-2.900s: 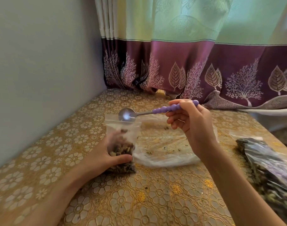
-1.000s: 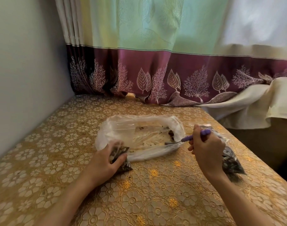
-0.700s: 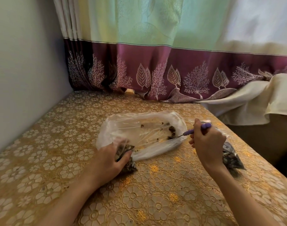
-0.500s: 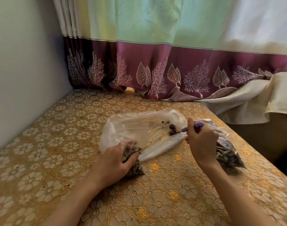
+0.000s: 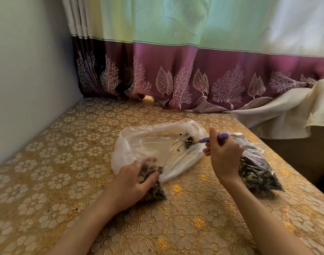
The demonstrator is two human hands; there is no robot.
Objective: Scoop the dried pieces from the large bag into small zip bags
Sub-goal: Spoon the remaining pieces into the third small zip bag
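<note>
On the gold floral tablecloth (image 5: 176,227), the left hand (image 5: 131,183) grips a small zip bag (image 5: 153,190) packed with dried pieces, partly hidden under its fingers. The right hand (image 5: 223,155) curls around a purple beaded spoon (image 5: 205,139), its bowl among a few pieces inside the crinkled, nearly empty large bag (image 5: 153,144). A filled bag (image 5: 258,172) lies beside the right wrist.

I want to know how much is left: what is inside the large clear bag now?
Inside the large clear bag: a few dried pieces around the spoon tip. The spoon's bowl is hidden among them.
</note>
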